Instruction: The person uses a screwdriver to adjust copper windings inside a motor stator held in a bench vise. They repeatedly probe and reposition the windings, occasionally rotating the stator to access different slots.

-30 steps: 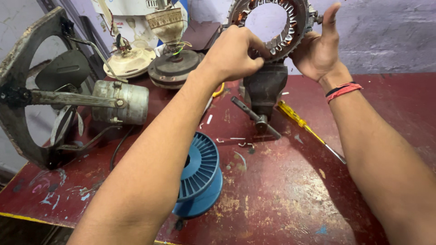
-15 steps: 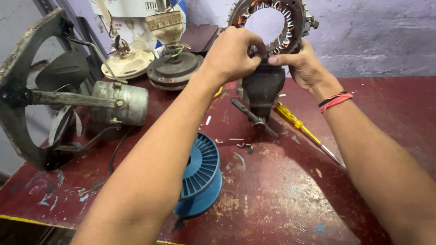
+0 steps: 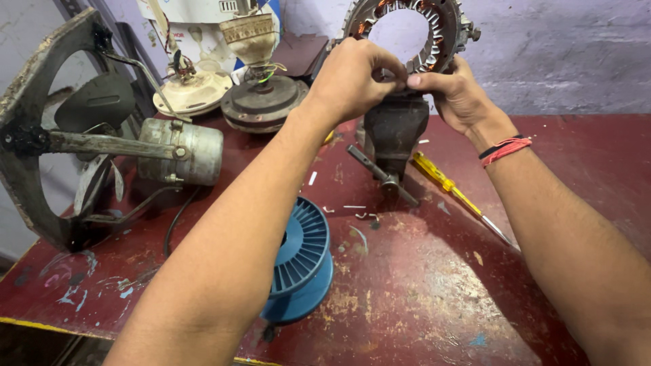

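- Left hand point(image 3: 352, 78) and right hand point(image 3: 456, 95) up at the metal ring with copper wire point(image 3: 444, 34), fingertips pinched together on its lower edge.
- Ring clamped upright in the dark vise point(image 3: 393, 132) near the far edge of the red bench point(image 3: 434, 298).
- Yellow screwdriver point(image 3: 451, 190) lying just right of the vise.
- Blue spool point(image 3: 302, 261) near the front edge, under the left arm.
- Old fan motor point(image 3: 180, 152) toward the left edge.

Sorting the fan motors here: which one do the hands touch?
The ring-shaped stator clamped upright in the vise; both the left hand and right hand pinch its lower rim.
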